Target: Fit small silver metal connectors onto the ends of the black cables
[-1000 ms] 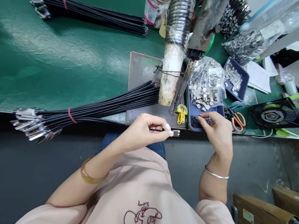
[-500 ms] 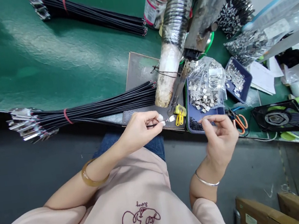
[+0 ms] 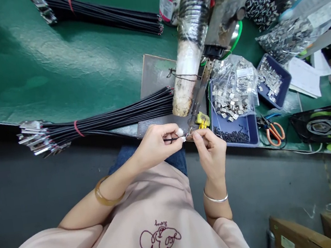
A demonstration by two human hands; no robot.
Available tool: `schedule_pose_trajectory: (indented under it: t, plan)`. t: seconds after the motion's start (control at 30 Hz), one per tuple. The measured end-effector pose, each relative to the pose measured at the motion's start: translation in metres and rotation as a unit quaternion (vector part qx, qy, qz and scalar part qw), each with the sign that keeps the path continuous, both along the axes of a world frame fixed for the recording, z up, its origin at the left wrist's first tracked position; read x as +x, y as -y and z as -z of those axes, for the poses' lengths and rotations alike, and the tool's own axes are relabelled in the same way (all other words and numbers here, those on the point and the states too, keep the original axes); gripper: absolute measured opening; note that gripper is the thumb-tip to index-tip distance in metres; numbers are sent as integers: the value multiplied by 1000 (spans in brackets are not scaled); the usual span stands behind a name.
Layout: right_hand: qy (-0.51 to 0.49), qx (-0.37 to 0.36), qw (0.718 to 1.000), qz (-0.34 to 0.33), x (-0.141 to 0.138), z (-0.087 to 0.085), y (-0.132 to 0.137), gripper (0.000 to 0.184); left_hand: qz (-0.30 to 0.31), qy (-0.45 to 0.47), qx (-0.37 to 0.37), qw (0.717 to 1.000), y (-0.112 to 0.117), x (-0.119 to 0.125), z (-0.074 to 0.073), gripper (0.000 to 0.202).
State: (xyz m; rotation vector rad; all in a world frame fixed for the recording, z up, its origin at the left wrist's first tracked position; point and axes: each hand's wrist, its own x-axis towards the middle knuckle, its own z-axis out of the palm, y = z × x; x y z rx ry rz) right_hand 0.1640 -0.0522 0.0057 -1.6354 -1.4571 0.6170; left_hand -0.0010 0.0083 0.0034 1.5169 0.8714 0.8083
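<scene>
My left hand (image 3: 163,142) is closed in a pinch on a thin black cable (image 3: 171,139), with white finger covers on its thumb and fingertip. Bare wire ends and a small metal piece (image 3: 188,133) show just beyond those fingertips. My right hand (image 3: 211,148) pinches right beside them, thumb and forefinger together; whatever lies between them is too small to make out. Behind the left hand, a bundle of black cables (image 3: 121,115) tied with a red band lies across a grey board (image 3: 154,74). The tip of a soldering iron-like tool (image 3: 199,91) slants down above both hands.
A taped flexible hose (image 3: 187,66) hangs over the board. To the right stand a blue tray (image 3: 254,138) with small black pieces and bagged metal connectors (image 3: 232,90), a smaller bin (image 3: 283,94), orange-handled pliers (image 3: 275,134) and a black fan (image 3: 321,126). Another cable bundle (image 3: 108,15) lies farther back.
My right hand has moved left from beside the blue tray to the cable end, still pinched. My left hand keeps its hold on the cable. The view has shifted slightly.
</scene>
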Motion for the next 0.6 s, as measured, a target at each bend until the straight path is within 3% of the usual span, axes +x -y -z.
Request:
schedule_pose_trajectory:
  t: [0.23, 0.43, 0.6]
  plan:
    - [32, 16, 999, -11, -1, -2, 1, 21, 5, 6, 3, 1000, -1, 0, -1, 17]
    - [127, 91, 988, -8, -6, 0, 1, 26, 8, -18, 34, 999, -1, -2, -2, 17]
    - [26, 164, 981, 98, -3, -9, 10, 11, -13, 11, 24, 1000, 3, -2, -2, 15]
